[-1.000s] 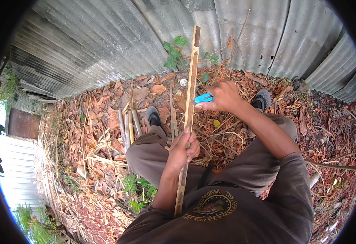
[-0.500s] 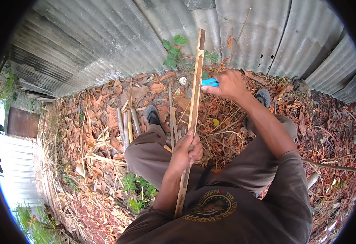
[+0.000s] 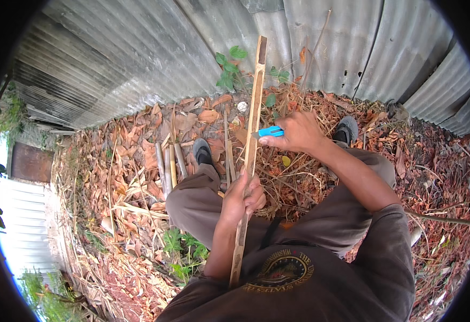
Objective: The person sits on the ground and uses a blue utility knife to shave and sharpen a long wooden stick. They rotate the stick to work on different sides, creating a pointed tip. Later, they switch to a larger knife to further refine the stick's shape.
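A: Which step is in hand?

B: Shaving or trimming, I'd judge. The right hand [image 3: 299, 131] holds a blue cutter [image 3: 271, 131] up to the right edge of a long strip [image 3: 257, 91], perhaps split bamboo, farther out than the left hand [image 3: 238, 200].

A: And the next move?

B: It calls for a steady strip, I think, and a controlled stroke that keeps the cutting tip clear of the left hand. The tip is too small to make out properly.

A: How are the fingers [image 3: 255, 197] set?

B: The left ones wrap around the strip below its middle. The right ones are clenched on the cutter, thumb on the near side.

A: So where does the strip run?

B: Through the left grip: its far part points toward the corrugated sheets [image 3: 331, 43], its near end lies at the dark shirt [image 3: 342, 284]. The right fingers are just beside it; I can't tell whether they touch.
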Tool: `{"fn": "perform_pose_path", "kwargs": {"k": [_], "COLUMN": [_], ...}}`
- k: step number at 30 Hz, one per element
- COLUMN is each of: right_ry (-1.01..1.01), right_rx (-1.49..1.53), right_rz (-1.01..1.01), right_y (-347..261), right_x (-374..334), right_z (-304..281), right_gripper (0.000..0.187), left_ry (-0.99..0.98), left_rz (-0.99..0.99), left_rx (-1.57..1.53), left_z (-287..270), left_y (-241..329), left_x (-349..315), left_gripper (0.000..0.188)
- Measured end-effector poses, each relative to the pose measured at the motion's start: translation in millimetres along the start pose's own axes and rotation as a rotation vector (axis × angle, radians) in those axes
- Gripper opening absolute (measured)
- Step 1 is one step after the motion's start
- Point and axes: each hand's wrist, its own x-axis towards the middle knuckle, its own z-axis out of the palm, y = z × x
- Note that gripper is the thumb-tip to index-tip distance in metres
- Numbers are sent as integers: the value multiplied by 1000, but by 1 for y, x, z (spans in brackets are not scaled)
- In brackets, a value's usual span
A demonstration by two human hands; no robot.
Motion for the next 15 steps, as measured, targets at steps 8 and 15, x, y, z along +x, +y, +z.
{"fn": "perform_pose_path", "kwargs": {"k": [8,15], "right_ry": [58,32], "right_rx": [-49,-80], "right_rz": [176,126], "right_y": [39,22], "right_x": [22,13], "right_z": [-6,0], "right_gripper": [76,73], "left_ry": [-82,-70], "left_rz": [-57,-84], "left_rx": [-19,-130], "left_z": [9,4], "left_y": [-1,-4], "left_x": [-1,-6], "left_gripper": [42,40]}}
